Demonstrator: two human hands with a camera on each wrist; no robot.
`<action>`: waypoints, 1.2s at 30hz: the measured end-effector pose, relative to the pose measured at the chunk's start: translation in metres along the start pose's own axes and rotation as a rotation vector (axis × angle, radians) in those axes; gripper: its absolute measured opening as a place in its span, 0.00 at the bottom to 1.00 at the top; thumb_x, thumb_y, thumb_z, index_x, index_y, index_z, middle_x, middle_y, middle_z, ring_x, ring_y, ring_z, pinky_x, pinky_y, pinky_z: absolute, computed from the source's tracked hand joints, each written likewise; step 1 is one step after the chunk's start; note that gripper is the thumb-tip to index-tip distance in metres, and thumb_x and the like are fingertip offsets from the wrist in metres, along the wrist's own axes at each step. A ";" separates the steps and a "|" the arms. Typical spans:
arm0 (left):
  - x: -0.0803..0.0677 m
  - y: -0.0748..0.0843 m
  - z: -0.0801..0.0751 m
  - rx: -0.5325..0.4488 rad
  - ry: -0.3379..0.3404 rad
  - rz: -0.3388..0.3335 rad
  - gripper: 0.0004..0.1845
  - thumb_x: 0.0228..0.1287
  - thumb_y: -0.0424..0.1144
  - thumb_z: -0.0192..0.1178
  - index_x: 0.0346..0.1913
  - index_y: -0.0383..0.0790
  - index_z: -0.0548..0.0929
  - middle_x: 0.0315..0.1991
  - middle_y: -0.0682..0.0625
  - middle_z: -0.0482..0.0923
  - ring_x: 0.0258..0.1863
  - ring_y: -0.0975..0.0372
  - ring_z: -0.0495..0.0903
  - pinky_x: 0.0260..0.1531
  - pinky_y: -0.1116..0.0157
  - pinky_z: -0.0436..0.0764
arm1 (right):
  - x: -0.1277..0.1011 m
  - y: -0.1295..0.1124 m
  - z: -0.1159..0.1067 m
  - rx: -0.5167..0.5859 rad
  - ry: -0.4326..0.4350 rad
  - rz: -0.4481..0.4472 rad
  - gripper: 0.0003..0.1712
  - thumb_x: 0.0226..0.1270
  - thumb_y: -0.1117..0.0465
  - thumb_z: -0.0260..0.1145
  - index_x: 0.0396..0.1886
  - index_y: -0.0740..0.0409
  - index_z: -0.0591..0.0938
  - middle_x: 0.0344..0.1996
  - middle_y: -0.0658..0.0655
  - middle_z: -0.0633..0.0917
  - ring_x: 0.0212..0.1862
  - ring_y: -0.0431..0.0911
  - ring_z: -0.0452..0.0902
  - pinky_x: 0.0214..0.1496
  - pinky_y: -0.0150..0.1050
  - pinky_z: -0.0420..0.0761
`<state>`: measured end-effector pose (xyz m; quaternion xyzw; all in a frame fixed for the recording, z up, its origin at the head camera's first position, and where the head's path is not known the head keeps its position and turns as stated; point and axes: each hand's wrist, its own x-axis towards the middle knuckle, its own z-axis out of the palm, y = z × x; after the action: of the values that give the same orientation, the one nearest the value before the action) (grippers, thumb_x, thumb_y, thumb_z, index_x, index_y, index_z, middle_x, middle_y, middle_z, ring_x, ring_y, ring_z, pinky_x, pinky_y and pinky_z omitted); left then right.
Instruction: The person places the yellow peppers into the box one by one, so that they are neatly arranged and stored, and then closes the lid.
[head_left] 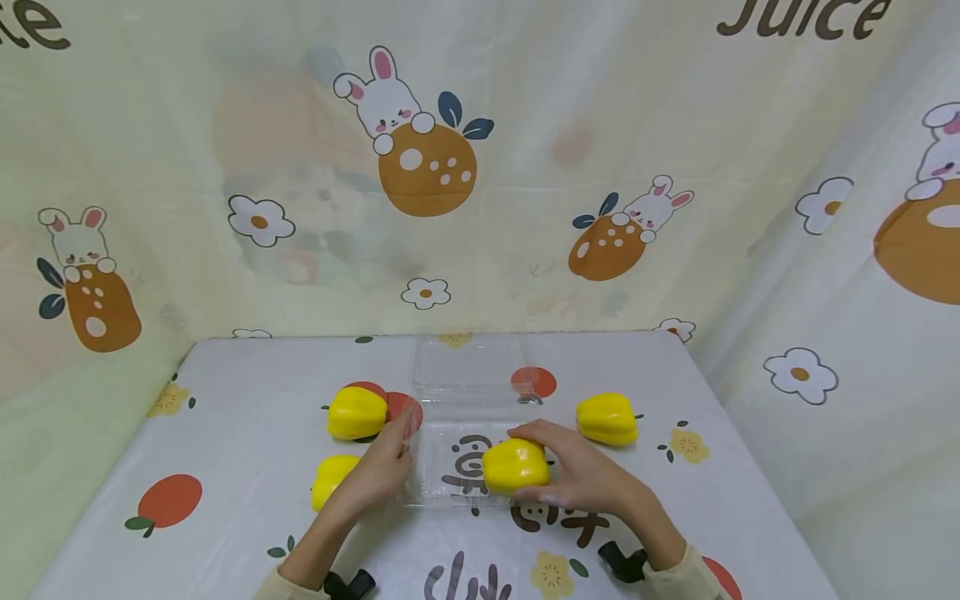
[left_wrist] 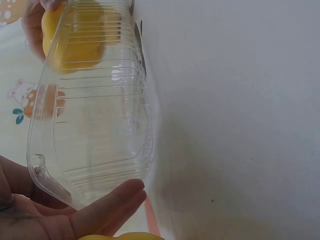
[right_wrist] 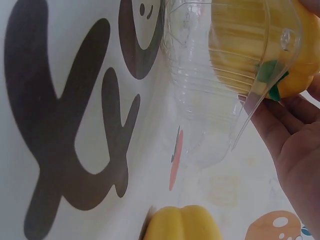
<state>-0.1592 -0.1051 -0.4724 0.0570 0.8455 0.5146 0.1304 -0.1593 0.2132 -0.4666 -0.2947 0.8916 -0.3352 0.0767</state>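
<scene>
The person's right hand curls its fingers and thumb round a yellow bell pepper, gripping it over the near right part of a clear plastic clamshell box; in the right wrist view the same pepper shows through the box wall with its green stem against the palm. At 9 o'clock from that pepper, the left hand rests with straight fingers against the left edge of the box, an open grip that presses rather than pinches; the left wrist view shows the fingers lying flat under the ribbed box rim, with the held pepper seen through the plastic at the far end. Just at 9 o'clock of the left hand, partly hidden by the wrist, lies a second yellow pepper. Farther off, at 11 o'clock from the box, a third yellow pepper sits on the table, near the fingertips but apart from them. At 2 o'clock from the held pepper, a fourth yellow pepper lies just beyond the right hand. The box lid lies open flat toward 12 o'clock. The table wears a white cloth printed with fruit, flowers and dark characters, and a rabbit-patterned curtain hangs behind and at the sides
</scene>
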 end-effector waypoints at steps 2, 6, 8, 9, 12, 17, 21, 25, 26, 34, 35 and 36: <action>-0.001 0.000 0.000 -0.004 0.000 -0.005 0.38 0.77 0.25 0.48 0.86 0.36 0.50 0.87 0.42 0.52 0.86 0.44 0.54 0.77 0.40 0.62 | 0.001 0.000 0.001 0.002 -0.009 0.003 0.44 0.60 0.41 0.80 0.73 0.46 0.76 0.71 0.52 0.81 0.71 0.49 0.77 0.76 0.61 0.76; -0.002 0.000 0.001 -0.006 -0.002 -0.007 0.39 0.76 0.24 0.49 0.86 0.36 0.50 0.87 0.41 0.52 0.86 0.43 0.55 0.77 0.39 0.63 | 0.003 -0.002 0.003 -0.006 -0.029 0.001 0.44 0.60 0.43 0.81 0.73 0.49 0.76 0.71 0.52 0.81 0.72 0.49 0.77 0.77 0.60 0.76; -0.002 0.000 0.001 -0.011 -0.002 -0.009 0.39 0.76 0.24 0.48 0.86 0.36 0.50 0.86 0.41 0.53 0.85 0.43 0.56 0.77 0.39 0.63 | 0.003 -0.002 0.004 -0.014 -0.039 0.001 0.43 0.60 0.44 0.81 0.73 0.50 0.76 0.71 0.52 0.81 0.72 0.49 0.77 0.77 0.60 0.76; -0.002 0.000 0.001 -0.013 -0.002 -0.010 0.39 0.76 0.24 0.48 0.86 0.36 0.50 0.86 0.40 0.54 0.85 0.43 0.56 0.77 0.38 0.63 | 0.004 -0.003 0.004 -0.016 -0.043 0.002 0.43 0.61 0.45 0.81 0.73 0.50 0.76 0.71 0.52 0.81 0.72 0.49 0.76 0.77 0.60 0.76; -0.002 0.001 0.001 -0.016 -0.003 -0.012 0.39 0.76 0.24 0.48 0.86 0.36 0.50 0.86 0.40 0.54 0.85 0.43 0.56 0.77 0.38 0.62 | 0.004 -0.004 0.004 -0.028 -0.057 0.009 0.44 0.61 0.44 0.80 0.74 0.52 0.75 0.71 0.51 0.80 0.72 0.50 0.76 0.77 0.60 0.75; -0.003 0.001 0.000 -0.017 -0.004 -0.011 0.39 0.76 0.24 0.49 0.86 0.36 0.50 0.87 0.40 0.53 0.85 0.42 0.55 0.77 0.37 0.62 | 0.006 -0.005 0.005 -0.057 -0.081 0.014 0.45 0.63 0.43 0.79 0.75 0.54 0.74 0.72 0.53 0.80 0.72 0.50 0.75 0.78 0.60 0.75; -0.003 0.001 0.000 -0.023 -0.005 -0.009 0.39 0.76 0.24 0.49 0.86 0.36 0.50 0.87 0.41 0.52 0.86 0.42 0.54 0.77 0.38 0.62 | 0.008 -0.006 0.005 -0.083 -0.098 0.015 0.44 0.64 0.44 0.78 0.75 0.54 0.74 0.72 0.53 0.79 0.71 0.49 0.75 0.77 0.59 0.76; -0.002 0.002 0.000 -0.015 -0.006 -0.015 0.39 0.76 0.24 0.49 0.86 0.35 0.50 0.87 0.41 0.52 0.86 0.43 0.53 0.77 0.38 0.62 | 0.008 -0.007 0.005 -0.096 -0.114 0.026 0.43 0.65 0.44 0.77 0.75 0.53 0.74 0.71 0.52 0.79 0.69 0.48 0.75 0.76 0.58 0.77; -0.002 0.002 0.000 -0.012 -0.006 -0.017 0.39 0.76 0.24 0.49 0.86 0.35 0.50 0.87 0.41 0.52 0.86 0.43 0.54 0.77 0.38 0.62 | 0.008 -0.007 0.005 -0.099 -0.118 0.028 0.43 0.65 0.43 0.77 0.75 0.53 0.74 0.71 0.52 0.79 0.70 0.48 0.75 0.76 0.58 0.77; -0.001 0.003 -0.001 0.003 -0.005 -0.013 0.38 0.76 0.24 0.48 0.85 0.34 0.51 0.86 0.40 0.53 0.85 0.43 0.55 0.77 0.39 0.63 | 0.007 -0.010 0.004 -0.112 -0.145 0.057 0.43 0.67 0.41 0.74 0.77 0.52 0.74 0.73 0.52 0.77 0.71 0.50 0.74 0.77 0.59 0.76; -0.001 0.003 -0.001 0.003 -0.006 -0.008 0.38 0.76 0.23 0.48 0.85 0.34 0.51 0.86 0.39 0.53 0.85 0.42 0.55 0.77 0.38 0.63 | 0.007 -0.010 0.004 -0.112 -0.146 0.059 0.43 0.67 0.41 0.74 0.77 0.52 0.74 0.73 0.52 0.77 0.72 0.50 0.74 0.77 0.59 0.76; 0.000 0.003 -0.001 0.002 -0.005 -0.009 0.38 0.76 0.24 0.48 0.85 0.34 0.51 0.86 0.39 0.53 0.85 0.42 0.55 0.77 0.38 0.63 | 0.007 -0.010 0.004 -0.111 -0.147 0.061 0.43 0.67 0.41 0.74 0.77 0.52 0.74 0.74 0.52 0.77 0.72 0.50 0.74 0.77 0.59 0.76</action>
<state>-0.1590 -0.1046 -0.4695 0.0544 0.8460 0.5131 0.1348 -0.1590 0.2004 -0.4626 -0.2952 0.9093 -0.2601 0.1357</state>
